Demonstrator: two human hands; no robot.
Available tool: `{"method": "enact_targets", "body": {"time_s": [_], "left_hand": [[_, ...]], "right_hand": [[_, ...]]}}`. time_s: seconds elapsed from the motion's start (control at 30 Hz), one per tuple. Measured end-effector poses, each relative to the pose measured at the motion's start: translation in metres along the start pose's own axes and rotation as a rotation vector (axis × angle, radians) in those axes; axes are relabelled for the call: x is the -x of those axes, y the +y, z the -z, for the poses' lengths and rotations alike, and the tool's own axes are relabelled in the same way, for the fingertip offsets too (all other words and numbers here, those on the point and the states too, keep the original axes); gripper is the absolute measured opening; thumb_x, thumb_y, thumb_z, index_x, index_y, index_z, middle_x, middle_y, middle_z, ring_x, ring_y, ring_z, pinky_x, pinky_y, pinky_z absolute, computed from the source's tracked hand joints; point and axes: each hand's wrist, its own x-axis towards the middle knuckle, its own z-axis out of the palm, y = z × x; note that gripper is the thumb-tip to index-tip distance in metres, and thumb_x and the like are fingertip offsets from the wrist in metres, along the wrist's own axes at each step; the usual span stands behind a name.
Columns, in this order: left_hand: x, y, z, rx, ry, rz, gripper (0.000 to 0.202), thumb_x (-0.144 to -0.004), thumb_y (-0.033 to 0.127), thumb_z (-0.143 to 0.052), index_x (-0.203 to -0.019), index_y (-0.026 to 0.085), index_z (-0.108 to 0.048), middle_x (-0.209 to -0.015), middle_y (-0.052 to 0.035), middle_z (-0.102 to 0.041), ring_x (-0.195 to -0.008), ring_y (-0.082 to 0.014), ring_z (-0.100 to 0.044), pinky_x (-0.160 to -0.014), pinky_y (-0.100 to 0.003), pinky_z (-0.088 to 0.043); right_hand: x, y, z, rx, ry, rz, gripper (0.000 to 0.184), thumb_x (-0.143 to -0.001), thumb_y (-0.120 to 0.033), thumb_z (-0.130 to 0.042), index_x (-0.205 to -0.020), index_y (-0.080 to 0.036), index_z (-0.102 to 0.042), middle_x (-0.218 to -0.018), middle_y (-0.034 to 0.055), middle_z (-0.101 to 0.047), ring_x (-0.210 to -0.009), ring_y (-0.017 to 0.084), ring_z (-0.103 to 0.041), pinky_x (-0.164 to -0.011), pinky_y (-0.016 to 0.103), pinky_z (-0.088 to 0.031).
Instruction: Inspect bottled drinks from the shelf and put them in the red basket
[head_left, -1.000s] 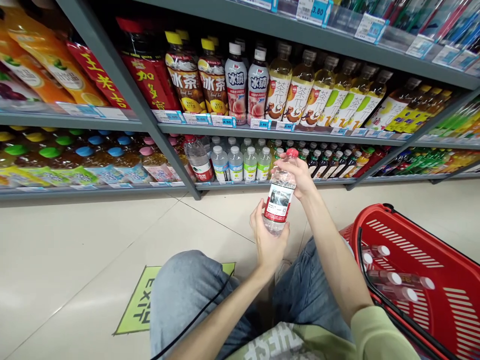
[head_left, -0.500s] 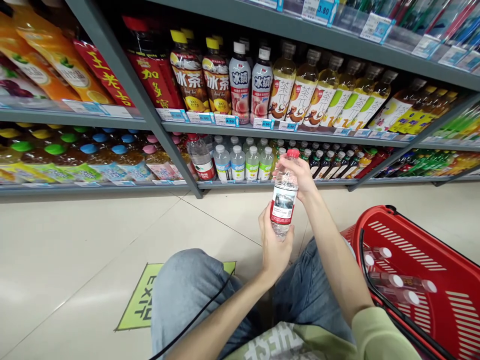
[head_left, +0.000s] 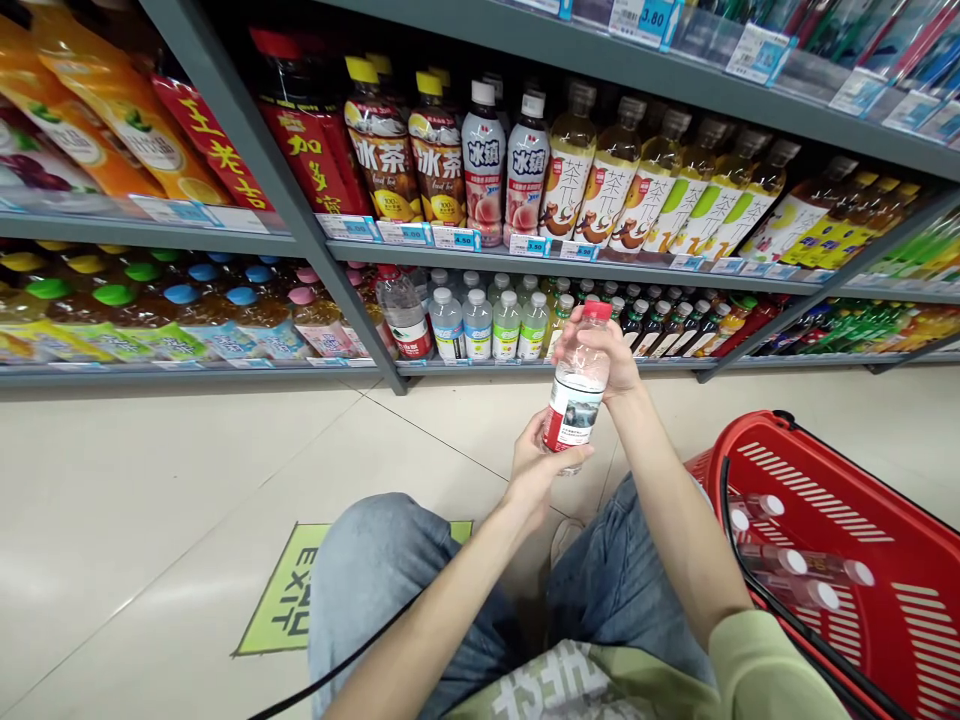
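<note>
A clear water bottle (head_left: 578,388) with a red cap and a red-and-white label is held upright in front of me, above my knees. My right hand (head_left: 611,352) is closed round its neck and shoulder, just below the cap. My left hand (head_left: 538,462) cups the bottom of the bottle from below, with the fingers curled on it. Both hands are about level with the lowest shelf (head_left: 525,366) of drinks.
A red shopping basket (head_left: 892,545) stands on the floor at my right with several bottles lying in it. Grey shelves (head_left: 480,258) full of drink bottles run across the back. A green EXIT sticker (head_left: 281,595) lies on the tiled floor by my left knee.
The bottle has shifted a little to the right and turned more upright. My left hand has slid from its side to under its base; my right hand stays at the neck.
</note>
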Motion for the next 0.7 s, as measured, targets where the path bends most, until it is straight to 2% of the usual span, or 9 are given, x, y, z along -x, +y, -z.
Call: {"method": "enact_targets", "body": {"time_s": [0.07,0.17,0.23,0.3,0.37,0.47,0.6,0.7], "left_hand": [[-0.002,0.005,0.004,0.031,-0.091,0.058,0.064,-0.050,0.018,-0.093,-0.108,0.017,-0.065,-0.096,-0.0035,-0.068,-0.078,-0.0146,-0.060,-0.065,-0.024,-0.046],[-0.001,0.009,0.008,0.129,-0.258,0.112,0.062,-0.051,0.016,-0.092,-0.108,0.017,-0.067,-0.094,-0.0035,-0.069,-0.077,-0.0140,-0.060,-0.067,-0.024,-0.046],[0.002,0.011,0.009,0.192,-0.387,0.156,0.062,-0.053,0.018,-0.092,-0.110,0.017,-0.068,-0.098,-0.0066,-0.071,-0.084,-0.0178,-0.063,-0.073,-0.028,-0.049],[0.004,0.012,0.009,0.242,-0.518,0.202,0.063,-0.055,0.022,-0.091,-0.114,0.017,-0.069,-0.111,-0.0114,-0.070,-0.098,-0.0247,-0.065,-0.082,-0.034,-0.052],[0.006,0.012,0.009,0.260,-0.592,0.232,0.062,-0.058,0.024,-0.089,-0.116,0.017,-0.069,-0.121,-0.0138,-0.068,-0.105,-0.0288,-0.064,-0.086,-0.039,-0.053],[0.009,0.009,0.005,0.243,-0.555,0.240,0.054,-0.061,0.020,-0.087,-0.113,0.017,-0.070,-0.114,-0.0124,-0.070,-0.097,-0.0259,-0.066,-0.083,-0.039,-0.054],[0.013,0.004,-0.001,0.348,-0.476,0.263,0.043,-0.066,0.026,-0.085,-0.105,0.018,-0.070,-0.110,-0.0097,-0.070,-0.095,-0.0236,-0.066,-0.081,-0.038,-0.056],[0.008,-0.006,-0.002,0.257,-0.302,0.236,0.040,-0.066,0.027,-0.085,-0.100,0.018,-0.068,-0.106,-0.0074,-0.069,-0.092,-0.0203,-0.065,-0.078,-0.034,-0.055]], "right_hand": [[0.002,-0.003,-0.001,-0.067,-0.024,0.012,0.031,-0.064,-0.023,-0.075,-0.089,-0.022,-0.058,-0.073,-0.0044,-0.064,-0.060,0.015,-0.062,-0.057,0.032,-0.056],[0.004,-0.008,-0.002,-0.165,-0.050,0.040,0.028,-0.065,-0.024,-0.070,-0.090,-0.024,-0.057,-0.071,-0.0061,-0.061,-0.058,0.014,-0.058,-0.056,0.030,-0.054],[0.005,-0.010,-0.003,-0.213,-0.064,0.063,0.028,-0.065,-0.027,-0.067,-0.090,-0.026,-0.057,-0.070,-0.0066,-0.059,-0.056,0.012,-0.054,-0.054,0.029,-0.052],[0.006,-0.012,-0.004,-0.240,-0.074,0.088,0.027,-0.065,-0.030,-0.065,-0.090,-0.026,-0.056,-0.068,-0.0069,-0.057,-0.053,0.011,-0.050,-0.052,0.028,-0.050],[0.007,-0.013,-0.005,-0.235,-0.076,0.103,0.026,-0.065,-0.032,-0.064,-0.090,-0.027,-0.057,-0.066,-0.0068,-0.056,-0.051,0.011,-0.047,-0.051,0.028,-0.049],[0.006,-0.015,-0.007,-0.156,-0.031,0.051,0.026,-0.064,-0.033,-0.064,-0.089,-0.026,-0.059,-0.066,-0.0050,-0.058,-0.054,0.014,-0.052,-0.052,0.029,-0.051],[-0.002,-0.011,-0.003,-0.003,0.144,-0.177,0.025,-0.064,-0.032,-0.069,-0.085,-0.020,-0.062,-0.073,0.0003,-0.068,-0.065,0.017,-0.064,-0.058,0.029,-0.056],[-0.009,-0.001,0.005,0.192,0.298,-0.293,0.023,-0.064,-0.032,-0.072,-0.079,-0.018,-0.062,-0.075,0.0045,-0.072,-0.063,0.018,-0.067,-0.052,0.027,-0.053]]}}
